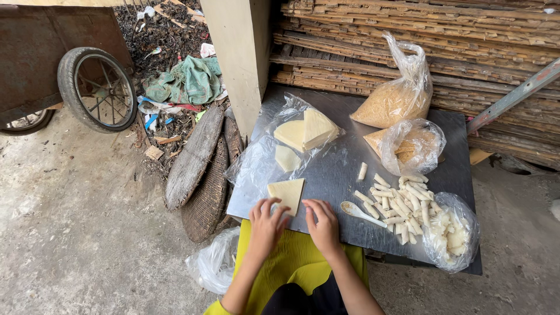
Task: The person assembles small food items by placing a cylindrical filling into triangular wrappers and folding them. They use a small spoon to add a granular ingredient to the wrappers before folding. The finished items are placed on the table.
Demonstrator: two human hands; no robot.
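We're looking at an outdoor yard work spot, rough street-food prep, not a kitchen. Bare concrete ground (pixel 76 221). Dark metal table (pixel 344 169) on the right, set against stacked bamboo slats (pixel 443 52) at the far side. Cart wheel (pixel 97 88) far left. Litter and rags (pixel 186 79) piled by a concrete pillar (pixel 242 58). Woven trays (pixel 201 169) lean beside the table. On it we see bagged filling (pixel 399 96), wrapper sheets (pixel 303 131) and finished rolls (pixel 402 201).

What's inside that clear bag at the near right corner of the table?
The clear bag holds pale whitish chunks, seemingly a filling. Finished rolls lie beside it on the metal table. Crinkled plastic blurs the pieces, and whatever lies deeper in the bag is covered.
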